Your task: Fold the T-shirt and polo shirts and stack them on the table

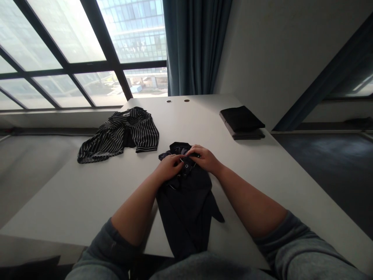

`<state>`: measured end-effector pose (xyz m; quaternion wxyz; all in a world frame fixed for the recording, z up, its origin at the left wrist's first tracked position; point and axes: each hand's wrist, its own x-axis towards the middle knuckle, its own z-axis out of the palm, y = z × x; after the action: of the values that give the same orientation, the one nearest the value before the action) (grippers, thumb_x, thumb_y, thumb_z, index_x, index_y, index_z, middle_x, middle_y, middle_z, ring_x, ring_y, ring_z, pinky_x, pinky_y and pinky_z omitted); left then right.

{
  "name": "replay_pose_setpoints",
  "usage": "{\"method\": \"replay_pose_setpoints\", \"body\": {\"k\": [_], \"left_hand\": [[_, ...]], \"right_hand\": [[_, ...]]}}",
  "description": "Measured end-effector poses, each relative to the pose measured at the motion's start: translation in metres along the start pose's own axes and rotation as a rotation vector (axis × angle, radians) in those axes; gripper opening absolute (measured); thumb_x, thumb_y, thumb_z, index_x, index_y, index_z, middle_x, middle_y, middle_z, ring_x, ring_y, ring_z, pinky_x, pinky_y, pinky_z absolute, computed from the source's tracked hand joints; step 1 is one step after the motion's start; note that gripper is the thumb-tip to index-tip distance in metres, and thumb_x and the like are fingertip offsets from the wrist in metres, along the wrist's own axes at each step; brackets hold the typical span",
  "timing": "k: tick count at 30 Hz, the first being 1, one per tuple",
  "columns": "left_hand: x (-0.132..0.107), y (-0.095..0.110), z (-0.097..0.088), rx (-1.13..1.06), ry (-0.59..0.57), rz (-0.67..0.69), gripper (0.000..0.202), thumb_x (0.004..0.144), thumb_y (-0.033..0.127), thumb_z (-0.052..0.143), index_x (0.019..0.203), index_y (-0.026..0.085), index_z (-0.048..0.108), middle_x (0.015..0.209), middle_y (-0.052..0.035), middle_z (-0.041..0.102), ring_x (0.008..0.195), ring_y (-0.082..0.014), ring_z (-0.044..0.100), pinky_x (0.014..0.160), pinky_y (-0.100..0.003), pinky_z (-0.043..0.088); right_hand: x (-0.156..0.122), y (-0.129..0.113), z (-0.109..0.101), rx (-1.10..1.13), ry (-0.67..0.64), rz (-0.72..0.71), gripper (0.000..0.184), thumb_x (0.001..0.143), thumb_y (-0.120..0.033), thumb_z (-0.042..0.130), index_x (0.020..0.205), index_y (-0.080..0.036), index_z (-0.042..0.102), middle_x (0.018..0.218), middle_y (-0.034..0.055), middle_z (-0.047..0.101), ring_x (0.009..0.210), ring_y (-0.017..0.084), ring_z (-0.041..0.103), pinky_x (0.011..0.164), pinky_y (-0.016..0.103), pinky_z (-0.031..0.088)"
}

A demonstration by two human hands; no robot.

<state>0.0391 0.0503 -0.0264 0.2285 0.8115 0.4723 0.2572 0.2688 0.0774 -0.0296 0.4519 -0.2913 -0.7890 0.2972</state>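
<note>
Dark trousers (189, 206) lie on the white table in front of me, bunched at the waist end, with the lower part hanging toward my body. At the waist, a small round metal fastener (187, 166) shows between my hands. My left hand (171, 167) is closed on the left side of the waistband, thumb and fingers pinching the cloth. From the right, my right hand (203, 157) pinches the opposite side, its fingertips close to the left ones. Part of the waistband is hidden under my fingers.
A black shirt with white stripes (142, 130) lies loosely spread at the left of the white table (116, 194). On the right sits a folded stack of dark clothes (242, 119). Two round cable holes are near the far edge, before a blue curtain (195, 46) and window.
</note>
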Motion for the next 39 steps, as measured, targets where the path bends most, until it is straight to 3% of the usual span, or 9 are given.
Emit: {"method": "replay_pose_setpoints", "body": {"k": [4, 8, 12, 16, 19, 24, 27, 32, 39], "left_hand": [[0.0, -0.004, 0.003, 0.218, 0.078, 0.048, 0.034, 0.091, 0.033, 0.068, 0.123, 0.027, 0.077, 0.111, -0.0095, 0.064, 0.107, -0.029, 0.062, 0.098, -0.046, 0.05], [0.0, -0.002, -0.001, 0.268, 0.085, 0.137, 0.014, 0.092, 0.029, 0.065, 0.099, 0.025, 0.076, 0.13, -0.0108, 0.064, 0.123, -0.0322, 0.058, 0.108, -0.051, 0.042], [0.001, 0.0, -0.006, 0.21, -0.081, 0.221, 0.009, 0.087, 0.02, 0.059, 0.087, 0.023, 0.066, 0.101, -0.0068, 0.073, 0.103, -0.027, 0.066, 0.099, -0.044, 0.044], [0.001, -0.003, -0.011, 0.184, -0.116, 0.239, 0.008, 0.076, 0.016, 0.059, 0.073, 0.023, 0.057, 0.084, -0.0046, 0.068, 0.093, -0.0267, 0.064, 0.09, -0.041, 0.045], [0.001, -0.005, -0.017, 0.107, -0.101, 0.23, 0.007, 0.08, 0.019, 0.056, 0.079, 0.024, 0.06, 0.086, -0.0042, 0.068, 0.091, -0.026, 0.061, 0.088, -0.04, 0.045], [0.0, -0.009, -0.021, 0.055, -0.117, 0.188, 0.023, 0.095, 0.027, 0.052, 0.103, 0.026, 0.073, 0.101, -0.0047, 0.072, 0.098, -0.0249, 0.063, 0.093, -0.039, 0.046], [0.0, -0.011, -0.023, 0.086, -0.144, 0.232, 0.019, 0.091, 0.026, 0.058, 0.096, 0.026, 0.076, 0.104, -0.0057, 0.07, 0.104, -0.0257, 0.062, 0.101, -0.041, 0.045], [0.001, -0.008, -0.023, -0.112, -0.007, 0.204, 0.015, 0.094, 0.03, 0.056, 0.096, 0.025, 0.071, 0.112, -0.006, 0.072, 0.113, -0.0258, 0.062, 0.109, -0.042, 0.044], [0.001, -0.002, -0.01, -0.292, 0.092, -0.072, 0.025, 0.099, 0.042, 0.05, 0.096, 0.024, 0.067, 0.088, -0.0004, 0.071, 0.086, -0.0205, 0.065, 0.082, -0.032, 0.051]], "right_hand": [[0.0, -0.005, -0.001, 0.013, -0.075, 0.043, 0.012, 0.097, -0.026, 0.061, 0.098, -0.022, 0.073, 0.098, 0.0038, 0.072, 0.094, 0.02, 0.067, 0.092, 0.036, 0.052], [-0.001, -0.006, -0.001, 0.033, -0.097, 0.117, 0.015, 0.099, -0.027, 0.056, 0.102, -0.022, 0.07, 0.097, 0.0023, 0.073, 0.089, 0.019, 0.067, 0.086, 0.034, 0.053], [-0.002, -0.002, -0.005, 0.077, -0.147, 0.131, 0.016, 0.097, -0.028, 0.058, 0.102, -0.021, 0.072, 0.1, 0.0034, 0.075, 0.094, 0.021, 0.069, 0.088, 0.035, 0.054], [-0.001, 0.0, -0.012, 0.079, -0.247, 0.102, 0.017, 0.09, -0.022, 0.062, 0.103, -0.021, 0.074, 0.102, 0.0045, 0.075, 0.099, 0.022, 0.069, 0.091, 0.036, 0.053], [0.0, 0.0, -0.013, 0.049, -0.257, 0.025, 0.015, 0.088, -0.021, 0.066, 0.101, -0.021, 0.073, 0.1, 0.0047, 0.072, 0.098, 0.022, 0.067, 0.093, 0.037, 0.052], [0.0, 0.001, -0.008, 0.019, -0.191, -0.013, 0.008, 0.089, -0.022, 0.066, 0.094, -0.022, 0.071, 0.097, 0.0049, 0.069, 0.094, 0.022, 0.065, 0.092, 0.039, 0.053], [-0.002, 0.003, -0.007, 0.06, -0.181, 0.005, 0.008, 0.086, -0.021, 0.065, 0.092, -0.022, 0.07, 0.097, 0.0044, 0.071, 0.095, 0.022, 0.067, 0.094, 0.039, 0.053], [-0.005, 0.0, -0.005, 0.027, -0.163, 0.123, 0.011, 0.087, -0.026, 0.067, 0.095, -0.022, 0.071, 0.096, 0.0027, 0.076, 0.091, 0.021, 0.071, 0.089, 0.036, 0.055], [-0.002, -0.014, 0.003, -0.043, -0.075, -0.024, 0.009, 0.091, -0.024, 0.068, 0.097, -0.024, 0.074, 0.095, 0.0027, 0.076, 0.09, 0.02, 0.071, 0.088, 0.035, 0.056]]}}
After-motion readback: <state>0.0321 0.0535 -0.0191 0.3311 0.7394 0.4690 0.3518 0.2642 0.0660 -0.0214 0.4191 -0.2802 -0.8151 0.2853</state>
